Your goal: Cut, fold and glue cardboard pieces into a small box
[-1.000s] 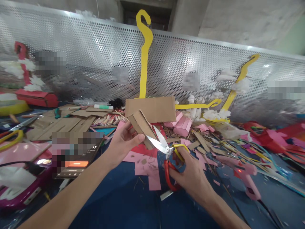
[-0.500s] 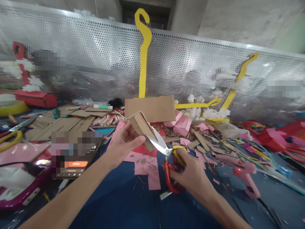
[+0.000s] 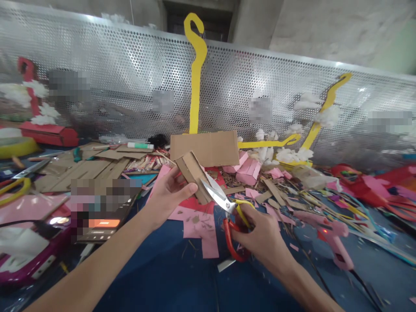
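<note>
On the blue table [image 3: 156, 277], a tall yellow hook [image 3: 194, 86] is rising behind a cardboard sheet [image 3: 208, 147], and a pink glue gun [image 3: 334, 235] is lying at the right. In front of the sheet, the right hand [image 3: 261, 232] is gripping the scissors [image 3: 228, 205] by their handles, with the blades standing slightly apart at the edge of a small cardboard piece [image 3: 192, 170], which the left hand [image 3: 167, 199] is holding with thumb and fingers.

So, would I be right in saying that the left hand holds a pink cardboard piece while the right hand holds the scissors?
Only the colour is off: in the head view, the cardboard piece in the left hand is brown, not pink. The right hand does hold the scissors.
</note>
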Available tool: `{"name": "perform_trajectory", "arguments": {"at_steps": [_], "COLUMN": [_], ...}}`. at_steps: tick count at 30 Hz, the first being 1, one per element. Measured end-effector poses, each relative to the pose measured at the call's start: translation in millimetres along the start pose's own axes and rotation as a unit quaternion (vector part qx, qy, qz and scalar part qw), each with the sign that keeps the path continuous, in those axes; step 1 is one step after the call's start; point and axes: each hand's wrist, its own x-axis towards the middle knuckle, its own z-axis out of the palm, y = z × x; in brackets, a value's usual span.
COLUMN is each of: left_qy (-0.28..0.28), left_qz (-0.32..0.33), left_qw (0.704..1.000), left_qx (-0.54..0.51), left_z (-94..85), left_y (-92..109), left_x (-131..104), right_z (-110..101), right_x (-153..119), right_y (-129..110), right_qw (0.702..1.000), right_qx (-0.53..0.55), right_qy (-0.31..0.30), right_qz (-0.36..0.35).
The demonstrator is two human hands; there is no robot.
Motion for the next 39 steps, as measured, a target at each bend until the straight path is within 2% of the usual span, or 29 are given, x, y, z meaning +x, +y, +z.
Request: {"name": "perform_trajectory", "arguments": {"at_steps": [9,15,20,24,29,35,39], "left_qy": [0.018,0.037,0.022,0.025,0.017,0.006,-0.001], "left_qz": [-0.015,-0.032,-0.032,-0.033,-0.031,-0.016,-0.031], "left_qw": [1.000,0.998,0.999,0.999,0.999,1.000,0.999], "left_qx": [-0.016,-0.029,-0.030,-0.029,-0.024,0.008,0.020], "left_z": [1.0,2.3,2.9,2.9,3.1,5.6,8.4], "left_y": [-0.1,0.6,0.3,0.9,1.5,3.3,6.3], "left_x": [0.4,-0.5,-0.8,-0.6,-1.3,-1.9,-3.7], "right_z": [0.4,-0.6,1.7,2.0,1.5,1.9,1.9], "right_x": [1.9,-0.2,0.6,4.3,5.3,5.1,4.5], "right_y": [-1.5,-2.4,-1.3,-2.6,-7.4,-7.0,-6.5], "right_qw": [1.000,0.999,0.999,0.999,0.998,0.999,0.999], "right_qx": [0.015,0.042,0.027,0.005,-0.032,-0.017,-0.014], "right_qy": [0.007,-0.022,-0.016,0.030,0.047,0.028,0.023], "right_qz": [0.001,0.026,0.042,0.023,0.016,-0.016,-0.033]}}
